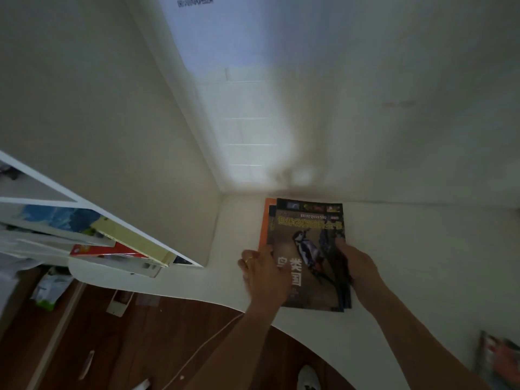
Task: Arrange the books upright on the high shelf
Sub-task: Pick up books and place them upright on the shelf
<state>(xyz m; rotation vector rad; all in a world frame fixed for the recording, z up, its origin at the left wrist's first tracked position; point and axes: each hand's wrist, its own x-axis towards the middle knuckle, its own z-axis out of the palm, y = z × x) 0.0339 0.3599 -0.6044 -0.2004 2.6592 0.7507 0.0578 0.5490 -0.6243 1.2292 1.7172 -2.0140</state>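
A small stack of books lies flat on the white high shelf (408,249), near its back left corner. On top is a dark book with a woodpecker cover (309,243); an orange book (264,223) shows under it at the left. My left hand (264,274), with a ring on one finger, grips the stack's left edge. My right hand (357,266) grips its right edge, fingers curled over the cover. Both forearms reach up from below.
A white bookcase (84,204) at the left holds several leaning books. Another book (495,358) lies at the shelf's near right edge. Far below are a brown floor (140,347) and scattered items. White walls meet behind the stack.
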